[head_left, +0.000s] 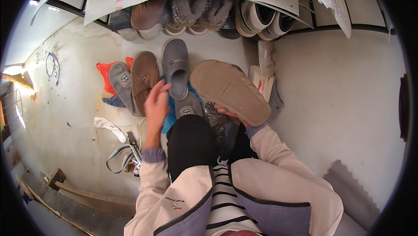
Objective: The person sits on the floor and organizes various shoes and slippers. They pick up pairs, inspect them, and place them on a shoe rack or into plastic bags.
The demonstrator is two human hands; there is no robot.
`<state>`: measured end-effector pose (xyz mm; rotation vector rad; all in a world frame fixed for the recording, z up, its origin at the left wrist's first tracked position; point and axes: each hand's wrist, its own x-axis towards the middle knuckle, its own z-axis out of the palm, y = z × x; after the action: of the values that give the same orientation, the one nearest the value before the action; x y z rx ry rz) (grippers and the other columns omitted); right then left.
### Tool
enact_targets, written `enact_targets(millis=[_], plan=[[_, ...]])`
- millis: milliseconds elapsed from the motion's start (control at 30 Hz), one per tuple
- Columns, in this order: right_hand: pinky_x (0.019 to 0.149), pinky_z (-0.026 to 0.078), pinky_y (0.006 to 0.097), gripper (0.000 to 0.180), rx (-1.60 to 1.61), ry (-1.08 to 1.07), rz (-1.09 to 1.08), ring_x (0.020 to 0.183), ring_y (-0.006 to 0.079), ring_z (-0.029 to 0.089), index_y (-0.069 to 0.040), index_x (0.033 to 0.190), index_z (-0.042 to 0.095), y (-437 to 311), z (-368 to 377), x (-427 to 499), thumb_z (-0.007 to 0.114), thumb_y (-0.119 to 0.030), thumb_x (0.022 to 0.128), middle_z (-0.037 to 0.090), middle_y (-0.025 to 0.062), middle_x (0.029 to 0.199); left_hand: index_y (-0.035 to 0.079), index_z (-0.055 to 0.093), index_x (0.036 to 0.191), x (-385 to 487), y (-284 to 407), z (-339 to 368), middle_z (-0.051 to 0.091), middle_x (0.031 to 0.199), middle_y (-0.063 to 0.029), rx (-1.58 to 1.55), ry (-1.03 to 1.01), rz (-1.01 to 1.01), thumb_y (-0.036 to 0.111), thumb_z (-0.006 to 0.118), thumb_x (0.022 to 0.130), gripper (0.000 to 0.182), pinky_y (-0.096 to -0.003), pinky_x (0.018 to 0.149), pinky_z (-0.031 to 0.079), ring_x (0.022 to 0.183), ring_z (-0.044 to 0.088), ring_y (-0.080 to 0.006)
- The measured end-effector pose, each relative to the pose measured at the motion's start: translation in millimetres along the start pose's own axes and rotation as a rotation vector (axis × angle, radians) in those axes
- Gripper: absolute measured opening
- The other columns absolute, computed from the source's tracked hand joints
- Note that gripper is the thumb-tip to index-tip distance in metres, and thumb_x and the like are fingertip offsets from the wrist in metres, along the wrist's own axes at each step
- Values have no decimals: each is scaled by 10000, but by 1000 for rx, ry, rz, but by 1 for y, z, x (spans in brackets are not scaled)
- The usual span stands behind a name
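My right hand [225, 110] grips a large tan slipper [230, 90], its sole facing up towards the camera and hiding most of the fingers. Raised with its fingers apart, my left hand [157, 103] holds nothing; it is a little blurred and overlaps the edge of a brown corduroy slipper [144, 76]. Just left of that lies a grey fabric slipper [121, 79] with a patch. Between my hands a grey closed-toe slipper [176, 56] rests partly over another grey slipper [187, 103], and blue plastic [169, 120] shows beneath them.
Several shoes stand in a row under a rack, among them a pair of white shoes [249, 18]. Red plastic [106, 72], a white sock [109, 128] and a striped strap [114, 159] lie to the left. At the right are a shoe box [261, 81] and a grey-blue slipper [277, 102].
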<state>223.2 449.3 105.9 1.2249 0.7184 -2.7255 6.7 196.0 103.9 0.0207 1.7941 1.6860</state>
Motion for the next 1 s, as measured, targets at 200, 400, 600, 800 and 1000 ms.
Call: enact_targets(millis=[200, 400, 600, 800, 1000], plan=[[962, 534, 493, 628, 395, -115, 11, 1222, 371, 575, 4, 1447, 435, 7, -12, 25, 443, -479, 1047, 503, 255, 1414, 33, 571, 1301, 48, 16, 57, 676, 947, -20, -291, -315, -163, 330, 565, 1039, 396, -197, 431, 326, 574, 483, -18], [1078, 455, 524, 648, 448, -183, -7, 1316, 332, 516, -41, 1497, 386, -5, -36, 17, 470, -492, 1038, 467, 191, 1478, 23, 596, 1244, 48, 18, 35, 652, 899, 13, -313, -47, -38, 362, 579, 1030, 401, -197, 408, 289, 562, 494, -18], [1134, 408, 470, 582, -127, -12, -94, 1340, 265, 497, -61, 1488, 405, -15, -12, 14, 633, -276, 998, 488, 113, 1473, 37, 602, 1228, 57, 8, 28, 637, 861, 20, -276, -112, -118, 393, 612, 1010, 418, -199, 408, 273, 554, 488, -23], [1134, 414, 429, 585, 147, -94, -90, 1344, 253, 497, -64, 1473, 430, 1, -17, 28, 684, -186, 960, 519, 93, 1445, 49, 604, 1207, 64, 1, 34, 641, 854, 29, -490, -151, -255, 436, 563, 1028, 429, -201, 398, 256, 535, 472, -22], [1177, 336, 477, 665, 300, -191, 2, 1374, 281, 463, -67, 1481, 418, 20, -38, 30, 729, -247, 922, 510, 103, 1462, 53, 607, 1187, 63, -17, 37, 624, 823, 30, -583, -276, -339, 448, 506, 1052, 429, -191, 400, 238, 516, 428, -21]])
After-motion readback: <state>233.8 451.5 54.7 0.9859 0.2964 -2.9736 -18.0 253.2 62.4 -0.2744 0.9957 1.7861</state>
